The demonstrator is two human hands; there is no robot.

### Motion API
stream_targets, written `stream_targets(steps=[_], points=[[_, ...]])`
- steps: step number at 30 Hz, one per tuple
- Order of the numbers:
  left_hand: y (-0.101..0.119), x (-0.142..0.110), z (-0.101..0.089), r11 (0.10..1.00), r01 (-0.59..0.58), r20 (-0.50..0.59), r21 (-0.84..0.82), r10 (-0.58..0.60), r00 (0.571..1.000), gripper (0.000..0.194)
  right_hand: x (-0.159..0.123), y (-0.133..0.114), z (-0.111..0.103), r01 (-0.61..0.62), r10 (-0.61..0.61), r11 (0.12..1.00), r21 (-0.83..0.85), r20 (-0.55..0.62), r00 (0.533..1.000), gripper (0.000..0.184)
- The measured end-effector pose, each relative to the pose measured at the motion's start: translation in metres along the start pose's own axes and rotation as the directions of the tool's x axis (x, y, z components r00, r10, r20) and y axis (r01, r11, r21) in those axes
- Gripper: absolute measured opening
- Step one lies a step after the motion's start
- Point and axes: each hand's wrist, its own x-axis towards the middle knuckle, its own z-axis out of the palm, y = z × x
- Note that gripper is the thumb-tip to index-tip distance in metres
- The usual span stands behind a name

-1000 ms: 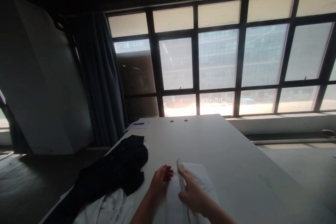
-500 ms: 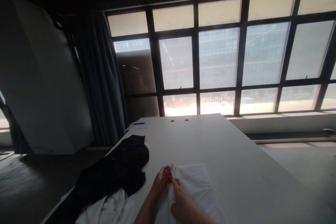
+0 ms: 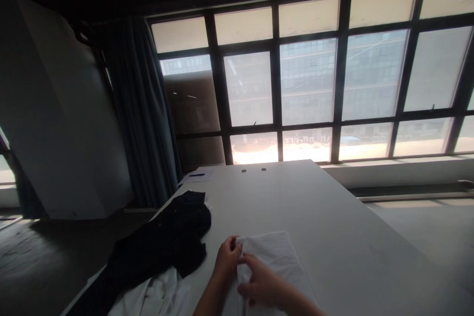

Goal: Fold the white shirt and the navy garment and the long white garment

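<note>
A folded white cloth (image 3: 279,261) lies flat on the white table (image 3: 333,227) in front of me. My left hand (image 3: 226,259) is closed in a pinch on the cloth's far left corner. My right hand (image 3: 261,284) rests on the cloth's left edge just below it, fingers curled against the fabric. Both forearms come in from the bottom edge of the view.
A dark garment (image 3: 163,244) is spread on the table's left side, with crumpled white fabric (image 3: 155,296) under its near end. A sheet of paper with a blue pen (image 3: 198,175) lies at the far left corner. Large windows (image 3: 307,84) and a curtain (image 3: 144,118) stand beyond.
The raised fold of the white cloth has been laid down flat. My right hand has come left and down onto the cloth's left edge, and my left hand has closed on its corner.
</note>
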Motion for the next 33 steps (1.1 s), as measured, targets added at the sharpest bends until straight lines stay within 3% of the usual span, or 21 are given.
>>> stream_targets(steps=[1, 3, 6, 9, 13, 21, 26, 33], points=[[-0.001, 0.0, 0.0, 1.0, -0.008, -0.003, 0.012, 0.008, 1.0, 0.053, 0.005, 0.004, -0.015, -0.031, 0.03, 0.999, -0.008, -0.1, 0.995, 0.055], [-0.002, -0.002, 0.0, 0.999, -0.025, -0.01, 0.029, 0.025, 1.0, 0.052, 0.016, 0.016, -0.052, -0.058, 0.022, 0.994, -0.094, -0.348, 0.937, 0.04], [-0.004, -0.004, 0.001, 0.998, -0.043, -0.022, 0.049, 0.044, 0.999, 0.056, 0.027, 0.046, -0.105, -0.104, 0.013, 0.979, -0.174, -0.457, 0.889, 0.036], [-0.004, -0.005, 0.001, 0.996, -0.05, -0.03, 0.067, 0.052, 0.998, 0.058, 0.027, 0.078, -0.133, -0.178, 0.051, 0.955, -0.236, -0.462, 0.885, 0.033], [-0.004, -0.006, 0.001, 0.994, -0.043, -0.043, 0.099, 0.047, 0.998, 0.055, 0.017, 0.103, -0.131, -0.209, 0.065, 0.921, -0.329, -0.399, 0.915, 0.03], [-0.006, -0.007, -0.006, 0.985, -0.042, 0.002, 0.167, 0.042, 0.999, 0.044, 0.0, 0.112, -0.124, -0.176, 0.061, 0.876, -0.45, -0.258, 0.964, 0.035], [-0.002, -0.008, -0.009, 0.965, -0.047, -0.012, 0.257, 0.052, 0.999, 0.042, -0.003, 0.111, -0.117, -0.23, 0.079, 0.83, -0.509, -0.3, 0.951, 0.038], [0.0, -0.012, -0.007, 0.869, -0.03, -0.094, 0.493, 0.088, 0.992, 0.02, -0.004, 0.104, -0.108, -0.274, 0.066, 0.778, -0.566, -0.359, 0.931, 0.037]])
